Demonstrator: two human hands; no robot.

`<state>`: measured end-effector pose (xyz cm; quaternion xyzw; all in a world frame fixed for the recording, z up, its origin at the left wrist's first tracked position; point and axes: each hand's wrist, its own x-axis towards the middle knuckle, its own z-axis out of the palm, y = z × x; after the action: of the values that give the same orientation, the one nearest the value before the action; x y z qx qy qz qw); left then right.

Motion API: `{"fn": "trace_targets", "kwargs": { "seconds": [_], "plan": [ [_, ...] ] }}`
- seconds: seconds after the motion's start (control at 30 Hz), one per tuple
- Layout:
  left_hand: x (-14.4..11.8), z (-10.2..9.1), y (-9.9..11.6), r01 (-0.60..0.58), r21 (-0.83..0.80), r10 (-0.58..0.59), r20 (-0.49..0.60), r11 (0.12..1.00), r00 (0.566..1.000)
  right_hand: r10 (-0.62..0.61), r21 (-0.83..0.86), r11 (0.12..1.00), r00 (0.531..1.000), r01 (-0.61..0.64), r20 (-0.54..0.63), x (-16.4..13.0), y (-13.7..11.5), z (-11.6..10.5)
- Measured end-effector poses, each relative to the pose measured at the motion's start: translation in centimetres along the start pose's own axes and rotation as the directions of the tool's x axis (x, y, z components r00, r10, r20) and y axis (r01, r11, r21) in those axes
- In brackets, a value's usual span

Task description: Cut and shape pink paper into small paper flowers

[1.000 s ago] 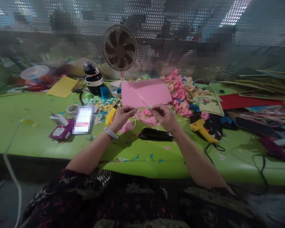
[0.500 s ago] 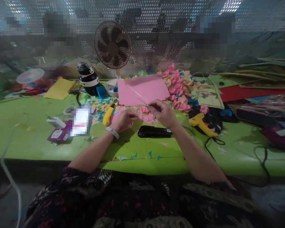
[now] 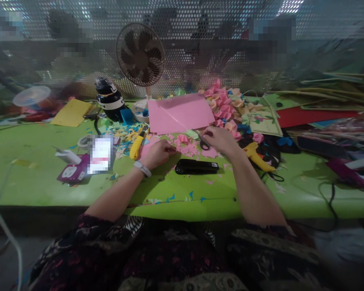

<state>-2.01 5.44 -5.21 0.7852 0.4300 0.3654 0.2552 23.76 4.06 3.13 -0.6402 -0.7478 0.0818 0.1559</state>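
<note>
My left hand (image 3: 159, 153) rests low over the table, its fingers pinched together at the edge of pink scraps. Whatever lies between those fingertips is too small to make out. A folded-looking pink paper piece (image 3: 148, 146) shows beside it. My right hand (image 3: 220, 139) is closed on a small pair of scissors (image 3: 205, 145), whose dark handle loop hangs below the fingers. Pink paper scraps (image 3: 186, 149) lie between my hands, with a black stapler (image 3: 197, 166) just nearer to me. Behind them is a pink paper sheet (image 3: 180, 114).
A yellow cutter (image 3: 137, 146) lies left of my hand, near a lit phone (image 3: 100, 154) and purple box (image 3: 71, 171). A bottle (image 3: 111, 101) and fan (image 3: 140, 54) stand behind. Folded pink flowers (image 3: 221, 103) are heaped right, beyond a yellow glue gun (image 3: 257, 155).
My right hand has moved right, away from the left hand, and the scissors have turned so their handle loop shows. My left hand stays pinched in nearly the same place.
</note>
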Motion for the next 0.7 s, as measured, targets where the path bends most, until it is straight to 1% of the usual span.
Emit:
{"fn": "trace_targets", "kwargs": {
  "seconds": [0.07,0.13,0.2,0.33,0.47,0.57,0.7],
  "plan": [
    [0.0,-0.1,0.1,-0.012,0.039,0.011,0.02,0.999,1.0,0.01,-0.019,1.0,1.0,-0.01,0.022,0.2,0.3,0.3],
    [-0.1,-0.3,0.3,-0.019,0.067,0.017,0.019,0.998,1.0,-0.018,-0.028,0.999,0.998,0.019,0.06,0.2,0.6,0.7],
    [-0.2,-0.7,0.6,-0.015,0.074,0.015,-0.004,0.997,1.0,-0.048,-0.031,0.998,0.993,0.051,0.109,0.2,0.8,1.0],
    [-0.2,-1.5,0.7,0.004,0.032,-0.002,-0.058,0.999,0.998,-0.038,-0.048,0.998,0.98,0.048,0.193,0.1,0.8,1.3],
    [-0.1,-1.6,0.5,0.006,0.009,-0.005,-0.117,1.0,0.993,-0.059,-0.073,0.994,0.967,0.079,0.248,-0.1,0.4,1.3],
    [-0.2,-1.4,0.5,-0.006,-0.008,0.005,-0.135,1.0,0.991,-0.046,-0.078,0.995,0.969,0.066,0.241,-0.2,0.1,1.3],
    [-0.2,-1.1,0.7,0.03,-0.09,-0.044,-0.152,0.996,0.987,-0.063,-0.125,0.989,0.984,0.085,0.165,-0.4,-0.2,0.8]
  ]
}}
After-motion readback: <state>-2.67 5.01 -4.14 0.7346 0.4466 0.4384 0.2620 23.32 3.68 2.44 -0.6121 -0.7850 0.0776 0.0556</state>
